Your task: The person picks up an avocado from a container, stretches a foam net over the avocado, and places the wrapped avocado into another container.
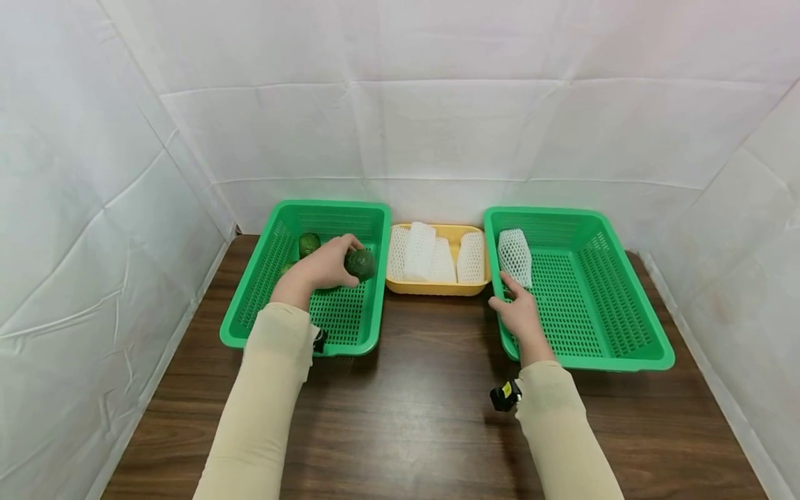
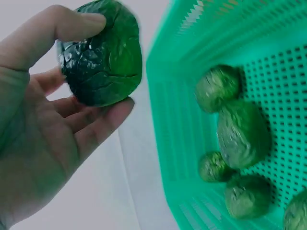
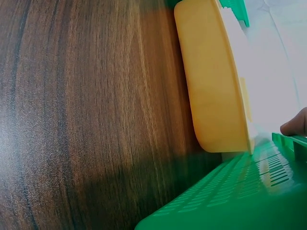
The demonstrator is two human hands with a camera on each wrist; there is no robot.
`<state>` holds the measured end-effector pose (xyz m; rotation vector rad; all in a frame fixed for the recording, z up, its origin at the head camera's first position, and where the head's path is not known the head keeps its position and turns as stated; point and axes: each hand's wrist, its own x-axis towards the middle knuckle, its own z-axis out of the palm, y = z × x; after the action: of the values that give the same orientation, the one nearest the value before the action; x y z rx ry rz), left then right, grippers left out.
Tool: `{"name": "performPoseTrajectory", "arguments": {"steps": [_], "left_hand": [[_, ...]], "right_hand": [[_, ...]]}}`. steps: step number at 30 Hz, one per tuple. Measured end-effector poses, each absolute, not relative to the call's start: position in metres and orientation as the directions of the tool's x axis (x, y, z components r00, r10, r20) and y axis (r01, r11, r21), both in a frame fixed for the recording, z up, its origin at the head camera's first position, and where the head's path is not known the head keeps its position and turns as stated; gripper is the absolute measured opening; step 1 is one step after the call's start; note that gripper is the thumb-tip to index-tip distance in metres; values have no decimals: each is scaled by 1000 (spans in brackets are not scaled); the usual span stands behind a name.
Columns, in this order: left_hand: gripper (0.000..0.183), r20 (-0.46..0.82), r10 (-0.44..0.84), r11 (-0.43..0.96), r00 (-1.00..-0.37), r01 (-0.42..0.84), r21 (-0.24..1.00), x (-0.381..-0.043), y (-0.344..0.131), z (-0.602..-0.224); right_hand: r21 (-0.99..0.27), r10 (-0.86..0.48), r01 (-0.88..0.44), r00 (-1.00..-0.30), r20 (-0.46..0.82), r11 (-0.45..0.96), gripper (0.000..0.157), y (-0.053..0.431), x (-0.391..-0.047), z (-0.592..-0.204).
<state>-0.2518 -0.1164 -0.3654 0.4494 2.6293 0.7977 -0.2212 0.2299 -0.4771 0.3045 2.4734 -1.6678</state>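
My left hand point(image 1: 331, 264) holds a dark green avocado point(image 2: 103, 55) between thumb and fingers, raised over the left green basket point(image 1: 369, 326). The fruit's skin looks shiny and creased. Several more avocados point(image 2: 242, 134) lie in that basket, partly hidden behind the hand in the head view. My right hand point(image 1: 520, 312) is at the left rim of the right green basket point(image 1: 625, 362), thumb and fingers extended and nothing seen in them. Just beyond its fingertips, a bulging white foam net sleeve point(image 1: 515, 257) lies inside; its contents are hard to make out.
Between the baskets stands a yellow tray point(image 1: 437, 288) with several white foam net sleeves point(image 1: 420, 250) in it. All three containers are on a dark wooden table point(image 1: 425, 403). White sheeting point(image 1: 437, 132) hangs behind and along both sides.
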Motion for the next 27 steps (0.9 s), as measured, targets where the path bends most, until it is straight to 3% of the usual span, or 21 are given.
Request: {"name": "performPoseTrajectory", "arguments": {"steps": [8, 15, 27], "left_hand": [[62, -103, 419, 726, -902, 265, 634, -241, -96, -365], [62, -62, 375, 705, -925, 242, 667, -233, -82, -373], [53, 21, 418, 622, -908, 303, 722, -222, -63, -387]], "right_hand": [[-899, 88, 239, -971, -222, 367, 64, 231, -222, -479], [-900, 79, 233, -972, -220, 368, 64, 231, -223, -480], [-898, 77, 235, -972, -223, 373, 64, 231, -223, -479]]}}
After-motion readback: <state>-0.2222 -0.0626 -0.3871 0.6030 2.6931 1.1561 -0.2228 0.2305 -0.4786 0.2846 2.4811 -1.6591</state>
